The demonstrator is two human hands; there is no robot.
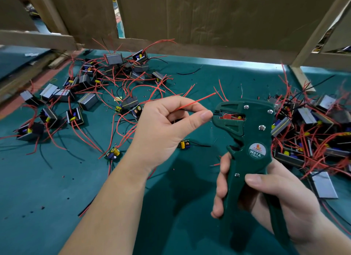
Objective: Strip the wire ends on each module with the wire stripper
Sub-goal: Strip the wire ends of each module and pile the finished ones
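Observation:
My left hand (167, 125) pinches a red wire (197, 101) and a black wire (216, 114) between thumb and fingers. The black wire's end lies in the jaws of the green wire stripper (245, 125), and the red wire sticks up to the right, free. My right hand (266, 190) grips the stripper's handles, jaws pointing left. The module these wires belong to is hidden behind my left hand. Several modules with red and black wires (89, 101) lie scattered at the left. A dense pile of modules (313, 131) lies at the right.
The green mat (171, 188) carries small bits of cut insulation. Two bare circuit boards (114, 153) (184, 144) lie near my left wrist. Cardboard walls (190, 17) and wooden slats (303, 51) close off the back of the bench.

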